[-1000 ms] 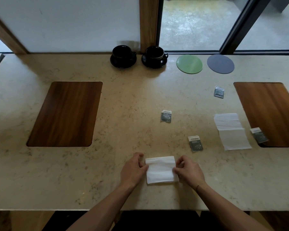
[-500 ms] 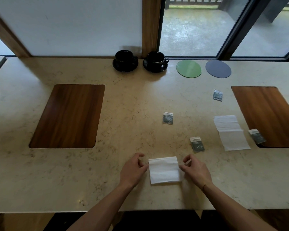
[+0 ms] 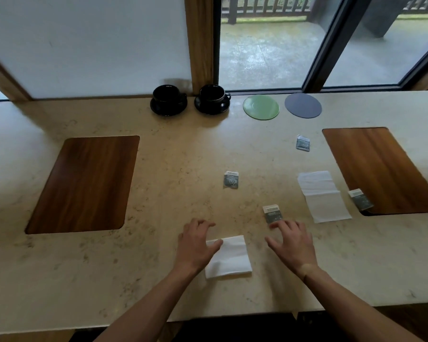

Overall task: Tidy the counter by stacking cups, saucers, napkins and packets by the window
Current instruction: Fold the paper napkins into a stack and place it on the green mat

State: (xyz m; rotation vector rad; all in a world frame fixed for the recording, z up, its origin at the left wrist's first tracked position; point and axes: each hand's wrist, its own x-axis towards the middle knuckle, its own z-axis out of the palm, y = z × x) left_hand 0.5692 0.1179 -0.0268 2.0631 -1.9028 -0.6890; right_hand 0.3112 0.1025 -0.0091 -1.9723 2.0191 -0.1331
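Head cam only. Change vs 0.5 s ago: your right hand (image 3: 290, 239) has let go of the folded napkin (image 3: 229, 256) and slid right/fwd; fingers now spread and relaxed, tips just touching the near edge of the closest packet (image 3: 272, 214), nothing gripped yet. Left hand (image 3: 197, 244) is off the napkin's side and now lies flat over its left corner, fingers straight, pressing, not pinching.

Read: fold looks done, napkin parked near the counter (image 3: 158, 280) front edge, well apart from the window. Prob next = packet pickup.

Still loose: 2nd napkin (image 3: 322, 196) unfolded at right, packets at mid (image 3: 231, 180), far right (image 3: 303, 143), and one on the wood inlay edge (image 3: 359, 199).

Containers: two black cups (image 3: 169, 93) (image 3: 212, 93), each on its own saucer by the window, not stacked; can't tell what's inside. Green saucer (image 3: 261, 107) and grey saucer (image 3: 303, 105) lie bare, side by side.
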